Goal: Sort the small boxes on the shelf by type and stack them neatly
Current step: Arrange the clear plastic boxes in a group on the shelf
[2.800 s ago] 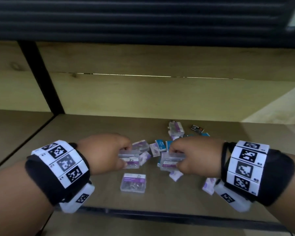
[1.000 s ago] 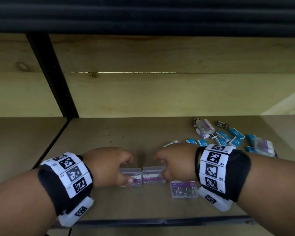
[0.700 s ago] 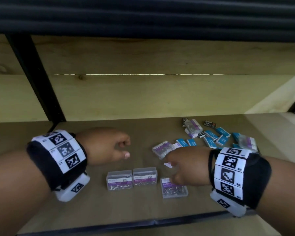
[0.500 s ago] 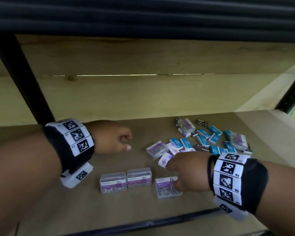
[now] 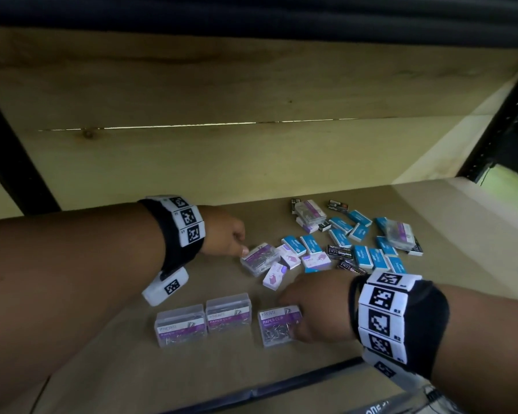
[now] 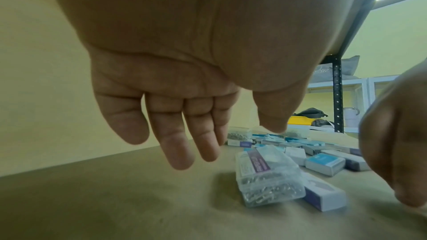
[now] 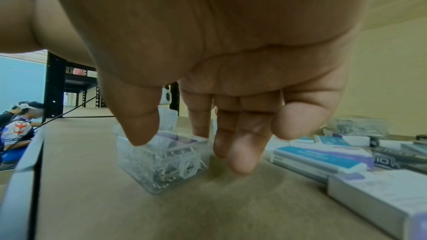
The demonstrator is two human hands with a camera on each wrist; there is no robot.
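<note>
Two clear paper-clip boxes (image 5: 180, 327) (image 5: 228, 313) stand side by side near the shelf's front. A third clear box (image 5: 277, 327) (image 7: 161, 160) lies just right of them. My right hand (image 5: 292, 319) (image 7: 171, 136) pinches it between thumb and forefinger. My left hand (image 5: 241, 245) (image 6: 231, 143) hangs with relaxed fingers and holds nothing. It is just left of another clear paper-clip box (image 5: 259, 258) (image 6: 268, 176) at the edge of the mixed pile. That pile holds several blue boxes (image 5: 362, 255), white-and-purple boxes (image 5: 274, 274) and black staple boxes (image 5: 340, 252).
The wooden shelf board (image 5: 210, 285) ends in a dark front rail (image 5: 281, 386). Black uprights stand at the left (image 5: 9, 162) and right (image 5: 503, 115), with a wooden back wall behind. Two more clear boxes (image 5: 310, 209) (image 5: 399, 231) lie at the pile's back.
Both hands set two clear boxes down in a row and let go. The left hand moved back and right to the pile; the right hand took hold of the third box.
</note>
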